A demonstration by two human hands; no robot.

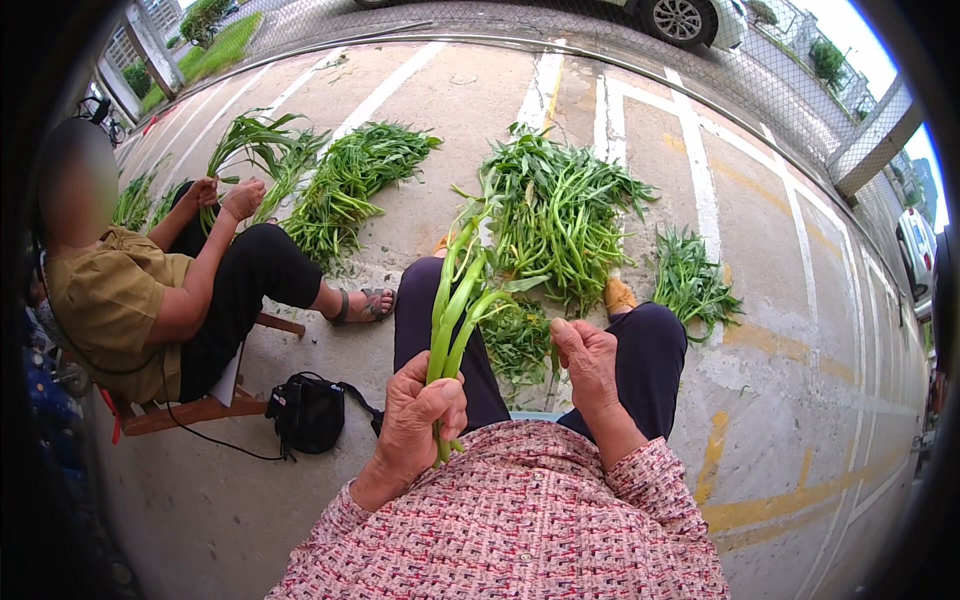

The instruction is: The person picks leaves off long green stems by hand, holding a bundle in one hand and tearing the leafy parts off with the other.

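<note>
My left hand (pixel 418 412) is closed round a small bunch of water spinach stems (pixel 456 310), held upright in front of my chest with the cut ends sticking out below the fist. To its right, my right hand (pixel 590 365) is pinched, thumb against forefinger. A thin dark green bit of leaf (pixel 555 360) shows at those fingertips. Beyond my knees a large heap of water spinach (pixel 560 215) lies on the ground, leaves away from me and stems toward me. Loose trimmed leaves (pixel 518 340) are scattered between my legs.
At the left a co-worker (pixel 130 290) sits on a low wooden chair (pixel 190 408), holding greens (pixel 250 140). Another heap (pixel 350 185) lies beside them, and a smaller pile (pixel 692 280) lies by my right knee. A black bag (pixel 308 412) rests on the concrete. A wire fence (pixel 560 25) runs behind.
</note>
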